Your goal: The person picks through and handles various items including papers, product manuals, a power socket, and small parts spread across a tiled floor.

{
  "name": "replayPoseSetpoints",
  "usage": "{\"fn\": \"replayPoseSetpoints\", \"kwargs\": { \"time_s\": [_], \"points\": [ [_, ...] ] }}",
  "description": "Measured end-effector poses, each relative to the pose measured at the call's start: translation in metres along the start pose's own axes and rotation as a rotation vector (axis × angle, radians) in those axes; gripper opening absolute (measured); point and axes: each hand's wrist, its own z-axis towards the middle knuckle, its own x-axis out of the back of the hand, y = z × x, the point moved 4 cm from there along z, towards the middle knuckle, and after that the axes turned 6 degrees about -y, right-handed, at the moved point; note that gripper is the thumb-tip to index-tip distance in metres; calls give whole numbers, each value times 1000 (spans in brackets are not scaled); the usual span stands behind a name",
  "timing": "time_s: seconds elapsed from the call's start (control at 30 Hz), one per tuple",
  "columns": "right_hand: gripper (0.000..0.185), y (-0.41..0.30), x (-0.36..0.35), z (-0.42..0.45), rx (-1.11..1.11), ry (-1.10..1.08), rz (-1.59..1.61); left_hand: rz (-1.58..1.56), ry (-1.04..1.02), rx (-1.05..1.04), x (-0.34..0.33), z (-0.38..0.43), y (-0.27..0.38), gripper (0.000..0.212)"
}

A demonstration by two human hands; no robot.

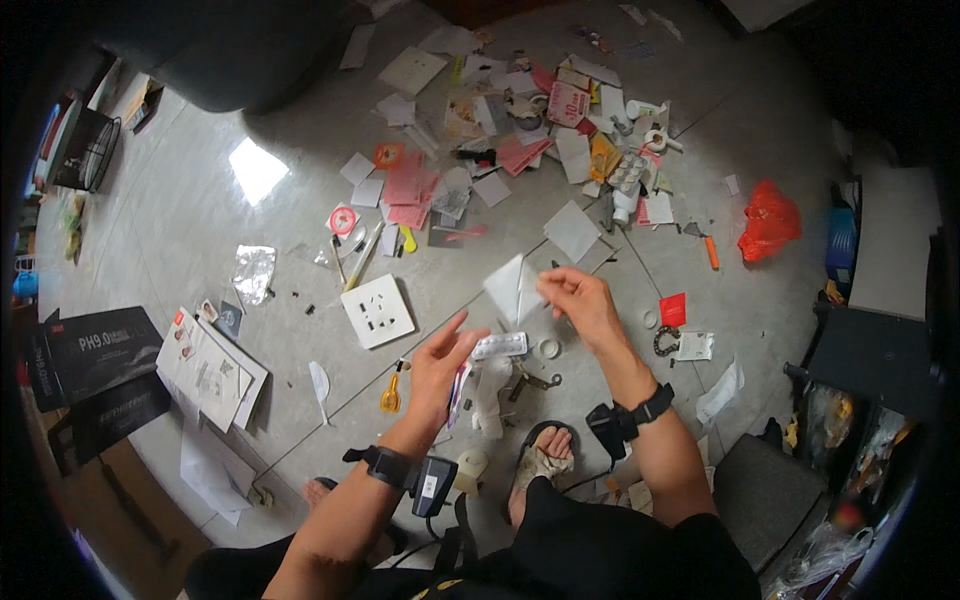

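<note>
My right hand [577, 300] pinches the edge of a creased white paper [514, 289], which is slightly blurred above the floor. To the left of the paper is my left hand [442, 360], its fingers spread and nothing visible between them. Beyond the left fingertips lies a blister pack [501, 345], beside a roll of white tape [548, 348]. A colourful packet [457, 394] shows partly behind the left hand. Below it are a crumpled white wrapper [491, 397] and a metal bracket [534, 382]. A white wall socket plate [378, 311] rests on the tiles further left.
A spread of papers, cards and small items [525, 127] covers the far floor. A red plastic bag [770, 221] lies to the right, near a grey stool [772, 502]. Black boxes [97, 360] and documents [210, 367] are at left. My sandalled foot [544, 461] stands below.
</note>
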Motion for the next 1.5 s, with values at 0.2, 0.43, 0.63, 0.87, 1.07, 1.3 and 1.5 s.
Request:
{"fn": "replayPoseSetpoints", "kwargs": {
  "time_s": [0.2,0.43,0.63,0.87,1.07,1.3,1.5],
  "points": [
    [34,-4,-43,-36,-49,-199,-13,39,-115,80,9,1,4,34],
    [46,-20,-50,-45,213,-285,-383,-39,-105,170,25,1,-21,31],
    [39,-12,-53,-41,233,-256,-295,-110,-174,201,27,-4,-21,32],
    [35,-11,-60,-44,331,-234,-453,-162,-171,195,33,-5,-28,34],
    [27,-1,-67,-47,774,-75,-853,-65,-214,198,28,-4,-18,38],
    [16,19,-60,-46,405,98,-577,37,-229,113,15,0,-9,44],
    [24,35,-41,-41,1,-56,93,104,-209,124,32,4,-18,43]
  ]
}}
